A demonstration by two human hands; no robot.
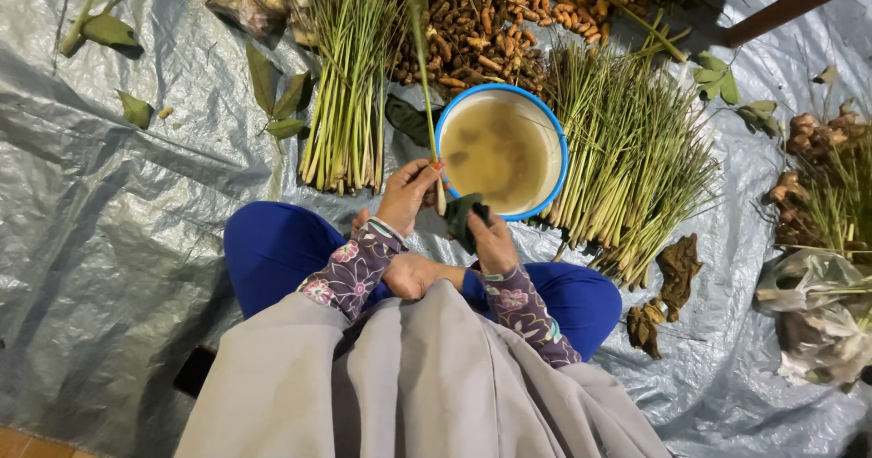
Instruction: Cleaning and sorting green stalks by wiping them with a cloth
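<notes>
Left hand (411, 194): fingers pinched shut around the pale butt end of a single lemongrass stalk (421, 67), just beside the near-left rim of the blue-rimmed basin (559, 140). Right hand (492, 242): fingers closed on a dark green cloth (463, 217), pressed against the stalk's base at the basin's near edge, apparently placed so the cloth can wipe the root end within reach of the murky water. The stalk's long axis runs almost straight away from the person, root end toward the lap, green tip pointing past the basin's far-left side. Left of the basin, one bundle of stalks (348, 85) lies on the grey tarp (118, 240); right of it, a larger fanned pile (627, 158). Beyond the basin, a heap of brown rhizomes (481, 22).
</notes>
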